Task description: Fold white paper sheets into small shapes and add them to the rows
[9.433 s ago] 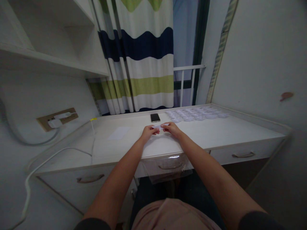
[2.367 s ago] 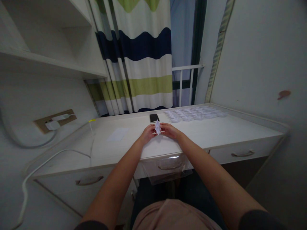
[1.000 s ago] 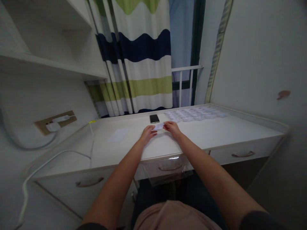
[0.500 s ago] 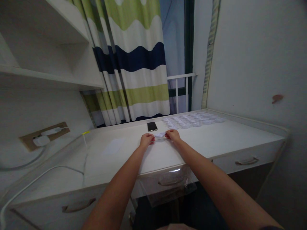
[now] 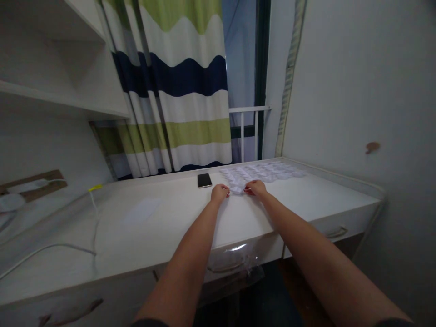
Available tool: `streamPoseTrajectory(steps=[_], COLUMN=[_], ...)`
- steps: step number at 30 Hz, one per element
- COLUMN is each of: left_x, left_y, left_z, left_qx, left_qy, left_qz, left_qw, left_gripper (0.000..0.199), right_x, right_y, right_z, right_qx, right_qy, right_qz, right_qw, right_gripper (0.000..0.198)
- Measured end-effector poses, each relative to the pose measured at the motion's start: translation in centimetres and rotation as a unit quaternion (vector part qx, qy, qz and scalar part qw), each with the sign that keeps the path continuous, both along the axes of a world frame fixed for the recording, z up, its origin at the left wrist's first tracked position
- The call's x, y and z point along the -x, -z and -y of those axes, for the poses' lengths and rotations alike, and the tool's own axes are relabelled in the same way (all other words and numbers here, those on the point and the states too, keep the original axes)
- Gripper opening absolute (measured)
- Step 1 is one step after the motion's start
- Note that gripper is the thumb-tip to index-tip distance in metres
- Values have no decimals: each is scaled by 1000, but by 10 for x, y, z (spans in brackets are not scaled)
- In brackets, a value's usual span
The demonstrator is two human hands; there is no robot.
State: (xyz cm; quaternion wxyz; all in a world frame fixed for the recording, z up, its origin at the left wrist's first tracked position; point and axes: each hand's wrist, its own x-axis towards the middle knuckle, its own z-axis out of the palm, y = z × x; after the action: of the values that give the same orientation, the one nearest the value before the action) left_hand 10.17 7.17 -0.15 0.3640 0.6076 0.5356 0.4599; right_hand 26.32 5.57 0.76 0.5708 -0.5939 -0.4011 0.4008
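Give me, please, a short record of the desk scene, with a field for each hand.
Left hand: at the left end of a folded white paper piece; grip unclear
Right hand: at its right end; grip unclear
Rows of white pieces: behind it, extending right
Phone: lying on the desk, left of the rows
Pale sheet: on the desk's left part

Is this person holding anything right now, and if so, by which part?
Yes, a small folded white paper. The right hand seems to pinch its right end; the left hand is at its left end, its grip too blurred to tell.
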Motion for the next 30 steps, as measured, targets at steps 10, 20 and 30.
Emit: streamPoseTrajectory(steps=[10,20,30], left_x=[-19,-19,-20], left_y=[7,4,-1], left_z=[-17,-12,-7], left_qx=[-21,-27,-13], left_qy=[-14,-26,-35], left_qz=[-10,3,-103], left_qw=[1000,999,994], left_gripper=[9,11,8], right_x=[-18,-12,-10], right_y=[11,10,9], right_z=[-11,-7,-7], right_qx=[-21,-23,-5], right_qy=[26,14,10], right_qz=[-43,-6,38], right_qw=[999,1000,999], right_gripper=[18,18,12])
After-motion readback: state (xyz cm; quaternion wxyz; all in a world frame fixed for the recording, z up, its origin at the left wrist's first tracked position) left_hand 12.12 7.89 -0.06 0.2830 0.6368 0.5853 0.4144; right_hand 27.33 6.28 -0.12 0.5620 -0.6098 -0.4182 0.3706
